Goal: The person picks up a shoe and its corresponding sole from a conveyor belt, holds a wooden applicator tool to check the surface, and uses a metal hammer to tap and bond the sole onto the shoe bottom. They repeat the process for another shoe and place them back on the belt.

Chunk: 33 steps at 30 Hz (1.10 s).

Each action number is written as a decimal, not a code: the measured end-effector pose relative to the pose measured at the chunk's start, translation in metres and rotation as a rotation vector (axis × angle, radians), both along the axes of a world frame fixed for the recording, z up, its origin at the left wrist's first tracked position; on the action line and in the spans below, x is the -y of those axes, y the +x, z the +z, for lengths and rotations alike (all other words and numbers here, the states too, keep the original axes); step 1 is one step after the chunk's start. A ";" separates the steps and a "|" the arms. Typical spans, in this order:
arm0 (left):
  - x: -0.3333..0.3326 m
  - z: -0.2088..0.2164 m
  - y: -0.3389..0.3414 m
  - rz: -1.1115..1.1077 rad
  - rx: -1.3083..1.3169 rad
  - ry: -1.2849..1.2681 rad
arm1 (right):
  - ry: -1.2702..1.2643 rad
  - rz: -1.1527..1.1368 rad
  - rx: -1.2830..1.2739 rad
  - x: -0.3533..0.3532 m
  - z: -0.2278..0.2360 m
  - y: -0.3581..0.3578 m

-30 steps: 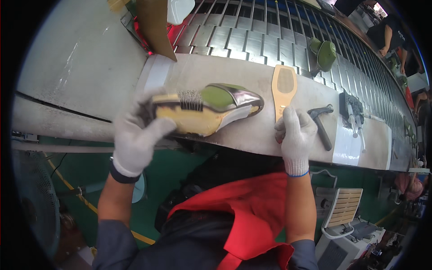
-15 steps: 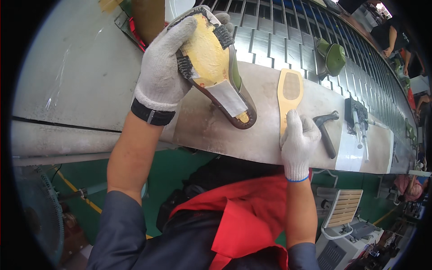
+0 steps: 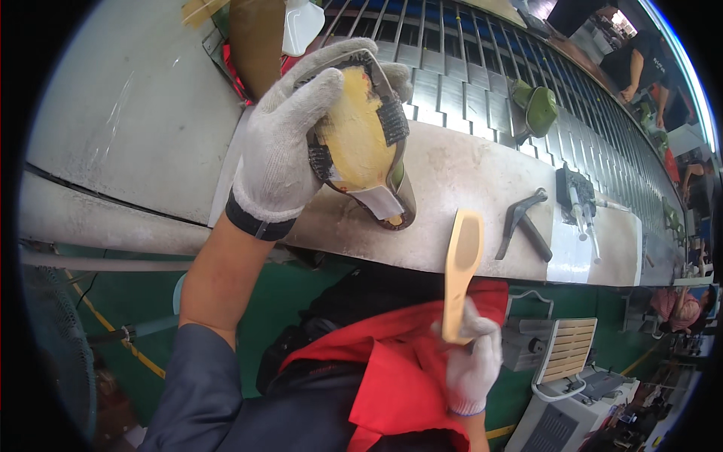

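My left hand (image 3: 282,151), in a whitish knit glove, is closed around a shoe upper (image 3: 361,143) held bottom up over the bench. Its yellow underside faces me, with black rough edges and a pale strip toward the narrow end. My right hand (image 3: 474,358), gloved too, pinches one end of a tan insole (image 3: 462,264) with a darker oval patch. The insole is raised off the bench, in front of my red apron. A hammer (image 3: 523,226) with a dark handle lies on the bench to the right of the insole.
Beyond the grey bench (image 3: 444,166) runs a slatted metal conveyor (image 3: 444,68) carrying a green shoe (image 3: 536,109). Brushes lie on a black holder (image 3: 576,192) at the bench's right. A wooden-slatted chair (image 3: 568,350) stands lower right. Other people work across the conveyor.
My right hand has lifted the insole off the bench and drawn it toward my body. The left hand has shifted slightly nearer with the shoe upper, tilting it.
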State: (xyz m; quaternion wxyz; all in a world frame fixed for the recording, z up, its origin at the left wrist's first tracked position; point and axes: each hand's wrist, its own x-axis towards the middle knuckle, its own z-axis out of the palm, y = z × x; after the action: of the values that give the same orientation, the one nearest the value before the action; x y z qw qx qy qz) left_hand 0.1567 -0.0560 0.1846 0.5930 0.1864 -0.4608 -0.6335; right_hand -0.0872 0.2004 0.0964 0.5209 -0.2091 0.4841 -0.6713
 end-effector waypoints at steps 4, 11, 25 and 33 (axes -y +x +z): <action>-0.012 0.014 -0.023 -0.082 0.029 0.038 | 0.314 0.304 0.210 0.007 -0.026 -0.012; -0.030 0.008 -0.053 -0.248 -0.025 0.064 | 0.061 0.205 -0.048 0.022 0.021 0.004; -0.058 0.017 -0.060 -0.488 0.133 -0.013 | -0.171 0.360 -0.433 0.068 0.082 0.029; -0.061 0.020 -0.055 -0.452 0.258 -0.259 | -0.113 0.347 -0.376 0.062 0.086 0.028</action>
State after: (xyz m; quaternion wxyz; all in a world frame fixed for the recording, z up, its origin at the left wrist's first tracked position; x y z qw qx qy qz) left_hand 0.1015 0.0046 0.2041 0.3923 0.0807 -0.6391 -0.6567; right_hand -0.0589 0.1384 0.1821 0.5166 -0.4387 0.4910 -0.5473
